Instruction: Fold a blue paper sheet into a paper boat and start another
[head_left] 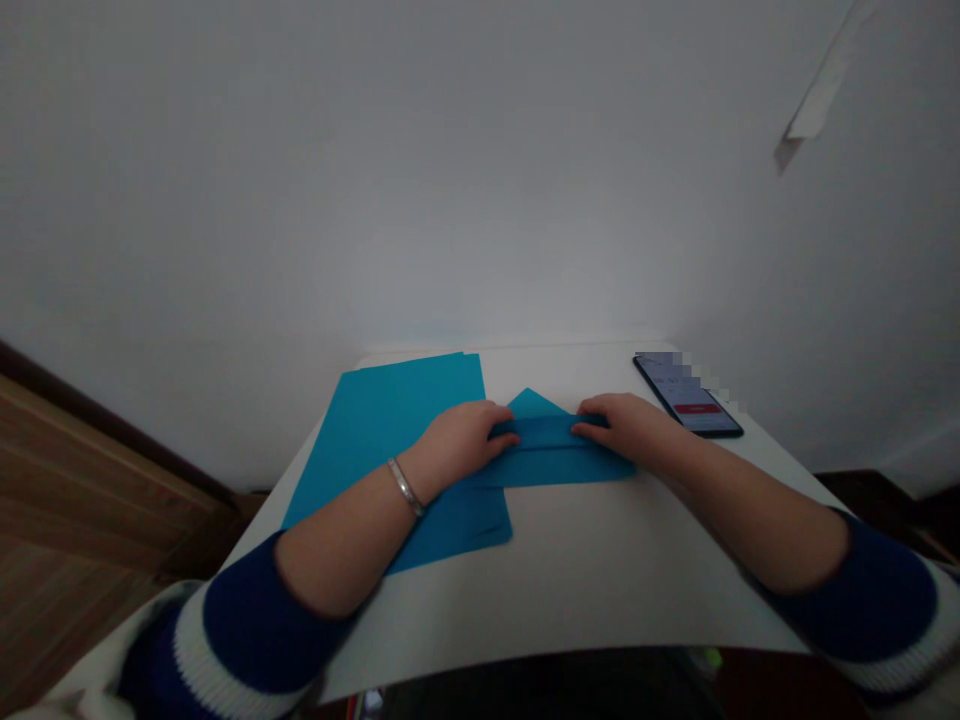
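Observation:
A folded sheet of blue paper [553, 462] lies in front of me, with a pointed tip at its far side and a folded band across it. My left hand [469, 440] grips the left end of that band between thumb and fingers. At the right end, my right hand [616, 425] pinches the same band, thumb on the near side. Both sets of fingertips partly cover the fold. Under my left forearm, flat blue sheets [405, 410] are stacked, and the folded paper's left end overlaps them.
A phone [694, 400] with a lit screen rests at the table's right side. The white table [577, 570] meets a grey wall [510, 200] at the back. A wooden panel [90, 500] stands left of the table. A strip [817, 100] hangs on the wall at upper right.

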